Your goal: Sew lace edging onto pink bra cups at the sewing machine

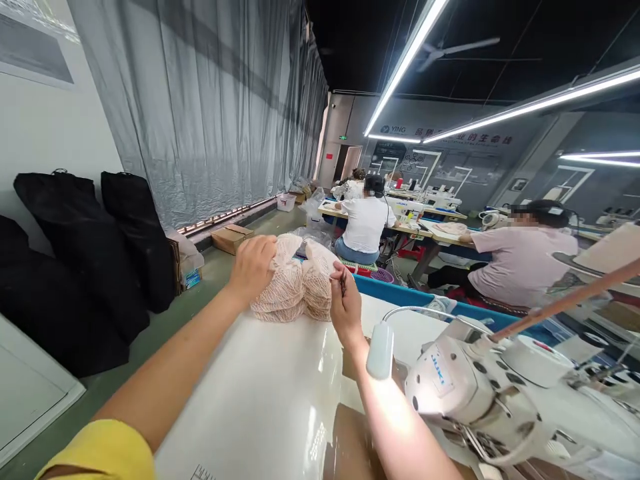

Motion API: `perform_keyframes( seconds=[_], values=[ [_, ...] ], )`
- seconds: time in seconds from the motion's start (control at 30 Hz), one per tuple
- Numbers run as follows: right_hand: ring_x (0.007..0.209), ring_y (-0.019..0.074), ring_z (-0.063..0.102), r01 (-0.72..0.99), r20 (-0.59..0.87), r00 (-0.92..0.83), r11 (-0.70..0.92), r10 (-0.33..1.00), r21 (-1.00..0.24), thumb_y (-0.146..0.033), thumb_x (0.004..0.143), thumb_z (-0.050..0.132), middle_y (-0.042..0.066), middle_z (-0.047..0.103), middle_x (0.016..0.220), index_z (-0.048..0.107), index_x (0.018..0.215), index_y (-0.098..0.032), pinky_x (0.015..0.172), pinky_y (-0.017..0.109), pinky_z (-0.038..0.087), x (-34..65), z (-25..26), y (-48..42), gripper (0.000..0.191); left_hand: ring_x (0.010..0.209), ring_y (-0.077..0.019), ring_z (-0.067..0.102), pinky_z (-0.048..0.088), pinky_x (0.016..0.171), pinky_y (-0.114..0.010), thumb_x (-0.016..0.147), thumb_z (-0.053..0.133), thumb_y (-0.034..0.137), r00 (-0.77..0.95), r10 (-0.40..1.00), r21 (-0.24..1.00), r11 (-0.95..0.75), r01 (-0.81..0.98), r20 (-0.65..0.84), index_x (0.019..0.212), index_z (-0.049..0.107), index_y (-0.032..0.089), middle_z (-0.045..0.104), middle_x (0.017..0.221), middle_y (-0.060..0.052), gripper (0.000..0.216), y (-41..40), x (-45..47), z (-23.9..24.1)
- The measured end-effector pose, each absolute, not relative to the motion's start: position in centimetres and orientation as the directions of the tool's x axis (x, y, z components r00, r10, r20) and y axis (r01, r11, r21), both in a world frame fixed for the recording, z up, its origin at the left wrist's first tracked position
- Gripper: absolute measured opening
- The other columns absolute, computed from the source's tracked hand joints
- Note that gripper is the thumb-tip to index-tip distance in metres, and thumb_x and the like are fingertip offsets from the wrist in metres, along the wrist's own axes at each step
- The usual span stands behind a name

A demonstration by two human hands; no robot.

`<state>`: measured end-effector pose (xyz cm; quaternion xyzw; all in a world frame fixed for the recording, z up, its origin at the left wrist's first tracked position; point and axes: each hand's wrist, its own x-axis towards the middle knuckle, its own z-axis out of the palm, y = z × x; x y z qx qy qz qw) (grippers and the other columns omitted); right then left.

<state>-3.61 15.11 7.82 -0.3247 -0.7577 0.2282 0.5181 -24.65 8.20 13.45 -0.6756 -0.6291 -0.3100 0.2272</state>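
A bundle of beige lace fabric lies at the far end of the white sewing table. My left hand rests on top of the bundle's left side, fingers curled over it. Touching the bundle's right side, my right hand is closed in a pinch on a small dark thin thing I cannot make out.
A white sewing machine with a gooseneck lamp stands at my right. Black bags lean against the left wall beside a grey curtain. Two seated people work at tables ahead. A cardboard box sits on the floor.
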Motion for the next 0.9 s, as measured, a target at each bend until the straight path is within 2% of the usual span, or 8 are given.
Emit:
perform_keyframes(
  seconds=[0.07,0.17,0.33,0.47,0.57,0.67,0.77,0.9],
  values=[
    [0.121,0.0214,0.051,0.359,0.582,-0.303,0.656,0.755,-0.664,-0.032,0.096,0.026,0.016,0.055,0.129,0.04,0.132,-0.014,0.104,0.043,0.039,-3.9,6.8,16.9,0.042,0.122,-0.0286,0.048,0.038,0.1,-0.044,0.085,0.043,0.014,0.056,0.792,0.111,-0.155,0.982,0.608,0.099,0.057,0.016,0.054,0.13,-0.012,0.02,10.8,-24.8,12.2],
    [0.12,0.026,0.053,0.432,0.499,-0.353,0.611,0.792,-0.664,-0.029,0.094,0.03,0.02,0.057,0.128,0.048,0.126,-0.011,0.103,0.047,0.04,-3.3,4.1,17.9,0.04,0.113,-0.0282,0.057,0.046,0.094,-0.041,0.081,0.057,0.03,0.116,0.858,0.13,-0.207,0.97,0.5,0.111,0.058,0.016,0.062,0.121,-0.011,0.033,12.9,-24.6,8.3],
    [0.131,0.0269,0.042,0.498,0.443,-0.427,0.614,0.788,-0.613,-0.023,0.095,0.028,0.02,0.048,0.138,0.046,0.128,-0.012,0.107,0.047,0.034,-0.5,2.1,15.2,0.04,0.133,-0.0315,0.039,0.034,0.11,-0.048,0.078,0.062,0.05,0.066,0.873,0.22,-0.194,0.956,0.484,0.134,0.043,0.012,0.043,0.144,-0.018,0.07,12.9,-24.9,4.7],
    [0.098,0.0214,0.061,0.472,0.329,-0.645,0.698,0.69,-0.539,-0.015,0.089,0.037,0.009,0.065,0.104,0.057,0.107,-0.02,0.086,0.034,0.048,3.8,2.5,9.8,0.027,0.134,-0.0301,0.039,0.031,0.113,-0.048,0.081,0.056,0.053,0.05,0.867,0.291,-0.22,0.931,0.495,0.133,0.046,0.013,0.044,0.144,-0.017,0.066,11.5,-24.8,5.3],
    [0.076,0.0179,0.06,0.523,0.175,-0.728,0.702,0.663,-0.483,-0.01,0.079,0.047,0.003,0.064,0.084,0.06,0.088,-0.021,0.069,0.027,0.047,9.0,2.7,5.1,0.02,0.133,-0.0314,0.041,0.031,0.113,-0.048,0.083,0.051,0.058,0.082,0.88,0.305,-0.248,0.919,0.468,0.129,0.05,0.013,0.047,0.141,-0.016,0.064,9.1,-24.0,5.2],
    [0.072,0.016,0.058,0.695,0.087,-0.619,0.596,0.781,-0.404,-0.008,0.075,0.049,0.002,0.063,0.082,0.061,0.084,-0.022,0.065,0.025,0.044,15.4,2.6,1.3,0.021,0.13,-0.031,0.044,0.041,0.106,-0.043,0.085,0.05,0.059,0.085,0.939,0.367,-0.212,0.906,0.332,0.129,0.053,0.021,0.05,0.14,-0.009,0.058,5.6,-23.0,4.0],
    [0.073,0.0174,0.061,0.856,0.187,-0.313,0.362,0.931,-0.368,-0.016,0.085,0.047,0.004,0.065,0.086,0.062,0.088,-0.021,0.067,0.027,0.044,22.3,2.1,-1.4,0.016,0.127,-0.0331,0.048,0.057,0.078,-0.034,0.084,0.052,0.059,0.108,0.991,0.471,-0.132,0.872,0.078,0.127,0.056,0.026,0.051,0.14,-0.003,0.055,2.2,-21.5,2.4],
    [0.088,0.0243,0.064,0.945,0.283,-0.001,0.093,0.959,-0.312,-0.026,0.087,0.049,0.011,0.066,0.101,0.061,0.103,-0.016,0.071,0.032,0.046,29.6,0.8,-3.7,0.022,0.12,-0.0297,0.055,0.057,0.077,-0.028,0.082,0.056,0.056,0.185,0.977,0.581,-0.091,0.809,-0.105,0.121,0.062,0.028,0.059,0.131,-0.003,0.049,-0.9,-17.0,1.4]
  ],
)
